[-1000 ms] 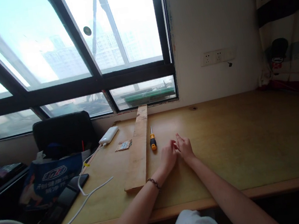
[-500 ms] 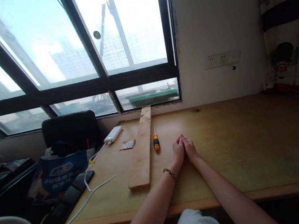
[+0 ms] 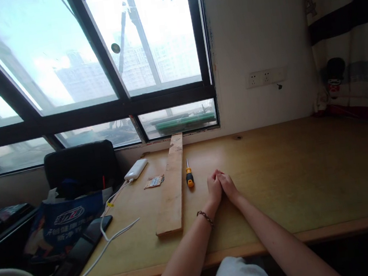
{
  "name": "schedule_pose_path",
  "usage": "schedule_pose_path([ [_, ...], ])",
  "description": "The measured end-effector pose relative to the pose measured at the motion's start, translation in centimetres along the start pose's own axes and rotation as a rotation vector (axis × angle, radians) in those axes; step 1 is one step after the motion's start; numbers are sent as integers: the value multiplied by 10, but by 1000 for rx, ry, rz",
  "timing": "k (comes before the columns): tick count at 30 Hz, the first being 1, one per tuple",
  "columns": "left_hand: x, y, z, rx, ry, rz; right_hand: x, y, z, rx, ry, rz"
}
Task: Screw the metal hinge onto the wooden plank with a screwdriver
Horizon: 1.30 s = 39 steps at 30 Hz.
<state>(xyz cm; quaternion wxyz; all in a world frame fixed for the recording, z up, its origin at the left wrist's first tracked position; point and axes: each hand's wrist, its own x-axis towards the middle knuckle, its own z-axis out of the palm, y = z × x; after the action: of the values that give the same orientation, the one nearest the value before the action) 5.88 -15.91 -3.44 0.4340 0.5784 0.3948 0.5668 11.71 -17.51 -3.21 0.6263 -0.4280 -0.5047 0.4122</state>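
My left hand (image 3: 214,186) and my right hand (image 3: 228,186) rest together on the tabletop, fingers curled and closed, fingertips touching at the far end. No object shows in either one; the palms are hidden. Just left of them lies a screwdriver (image 3: 189,178) with a yellow and black handle, its metal shaft pointing toward the window. Beyond it, a long wooden board (image 3: 170,193) lies flat, reaching from near the front edge to the window sill. A small piece of card with printed marks (image 3: 155,181) sits at the board's left side.
The wooden table (image 3: 286,179) stretches right toward a curtain (image 3: 343,42). On its left are a white power bank (image 3: 136,170) with a white cable (image 3: 115,237) and a dark flat device (image 3: 80,253) at the edge. A blue bag (image 3: 70,221) sits on a black chair (image 3: 81,164).
The whole view has shifted slightly, so the scene appears a little farther left and lower. Both hands stay together in the same spot by the screwdriver.
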Motion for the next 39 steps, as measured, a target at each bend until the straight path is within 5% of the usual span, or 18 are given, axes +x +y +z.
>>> schedule_pose_path([
  [39,0,-5,-3,225,3,19,-1,-1,0,-25,-30,3],
])
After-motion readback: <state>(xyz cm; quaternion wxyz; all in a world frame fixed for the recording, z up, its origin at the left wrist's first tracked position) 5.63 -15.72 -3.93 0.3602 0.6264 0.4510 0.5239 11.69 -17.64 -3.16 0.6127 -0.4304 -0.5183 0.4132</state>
